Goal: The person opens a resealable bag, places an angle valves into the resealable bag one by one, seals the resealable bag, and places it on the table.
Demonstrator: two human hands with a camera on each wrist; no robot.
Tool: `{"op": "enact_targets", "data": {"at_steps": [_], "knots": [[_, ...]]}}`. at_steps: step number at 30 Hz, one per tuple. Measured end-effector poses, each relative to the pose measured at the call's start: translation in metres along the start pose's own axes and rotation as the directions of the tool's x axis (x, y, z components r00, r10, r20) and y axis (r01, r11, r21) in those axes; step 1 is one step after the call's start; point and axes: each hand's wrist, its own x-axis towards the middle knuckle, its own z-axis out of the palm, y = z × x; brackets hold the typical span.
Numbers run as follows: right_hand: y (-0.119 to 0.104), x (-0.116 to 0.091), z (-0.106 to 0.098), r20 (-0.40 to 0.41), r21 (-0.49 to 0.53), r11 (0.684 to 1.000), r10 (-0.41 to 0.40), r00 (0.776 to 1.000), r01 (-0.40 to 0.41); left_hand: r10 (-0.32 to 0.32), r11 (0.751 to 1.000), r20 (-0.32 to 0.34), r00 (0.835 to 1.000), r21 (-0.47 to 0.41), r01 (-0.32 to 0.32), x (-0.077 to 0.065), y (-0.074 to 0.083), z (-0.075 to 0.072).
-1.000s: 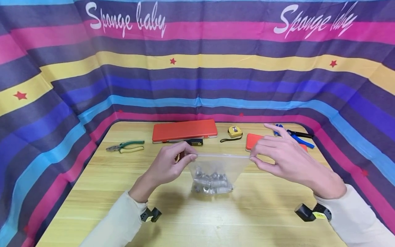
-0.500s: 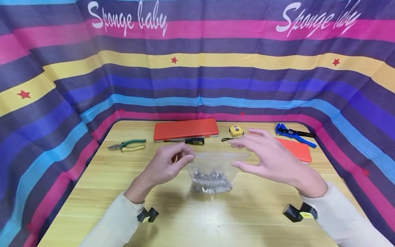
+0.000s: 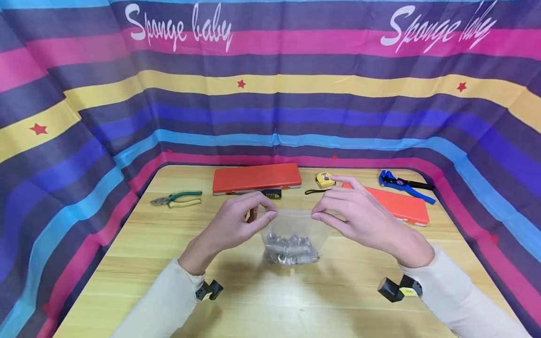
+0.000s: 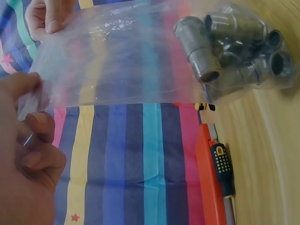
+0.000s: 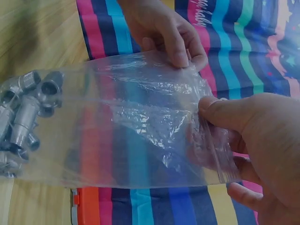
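A clear zip-lock bag stands upright over the middle of the wooden table, held up by its top edge. Several grey metal pipe fittings lie in its bottom. My left hand pinches the bag's top left corner between thumb and forefinger. With thumb and fingertips, my right hand pinches the same edge further right, its other fingers raised. From the right wrist view, the zip strip runs beside the right thumb, and the bag's wall is creased.
Behind the bag are a long red case, a black-handled screwdriver and a yellow tape measure. Green-and-yellow-handled pliers lie at left. Another red case and a blue-and-black hand tool lie at right. Striped cloth surrounds the table.
My right hand has let go of the bag's right corner, moved left with fingers spread, and pinched the top edge nearer the middle. My left hand has kept its pinch.
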Motion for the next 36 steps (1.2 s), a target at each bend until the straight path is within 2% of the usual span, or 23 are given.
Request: {"op": "enact_targets", "data": {"at_steps": [7,11,14,19,21,23,27,29,33,36], "knots": [[0.005,-0.013,-0.008,0.05,-0.022,0.991,0.133,0.99,-0.132,0.033,0.999,-0.006,0.999,0.032,-0.033,0.001,0.0,0.004],[0.008,-0.018,-0.009,0.037,-0.037,0.995,0.093,0.995,-0.092,0.085,0.99,-0.027,0.996,0.114,-0.082,0.002,0.001,0.009],[0.01,-0.02,-0.008,0.012,-0.056,0.998,0.043,0.999,-0.043,0.092,0.985,-0.047,0.995,0.153,-0.084,0.003,0.002,0.012],[0.016,-0.026,-0.011,-0.008,-0.014,0.997,0.073,0.997,-0.073,0.019,0.994,-0.047,0.999,0.104,-0.014,0.002,-0.001,0.013],[0.017,-0.028,-0.012,-0.001,0.017,0.996,0.089,0.996,-0.089,0.016,0.996,-0.061,0.998,0.092,-0.01,0.001,-0.003,0.013],[0.017,-0.028,-0.014,0.01,0.034,0.992,0.118,0.993,-0.119,0.041,0.995,-0.085,0.996,0.09,-0.034,0.002,-0.004,0.013],[0.003,-0.011,-0.013,0.057,0.023,0.971,0.236,0.97,-0.238,0.115,0.992,-0.11,0.987,0.069,-0.108,0.003,-0.004,0.015],[-0.006,0.005,-0.008,0.086,-0.001,0.967,0.256,0.963,-0.256,0.128,0.991,-0.109,0.986,0.059,-0.122,0.003,-0.003,0.016],[-0.02,0.034,0.005,0.086,-0.049,0.991,0.127,0.988,-0.123,0.121,0.992,-0.109,0.987,0.05,-0.116,0.003,-0.003,0.018],[-0.024,0.043,0.011,0.069,-0.077,0.995,0.065,0.996,-0.059,0.114,0.993,-0.109,0.987,0.046,-0.109,0.003,-0.002,0.018]]}}
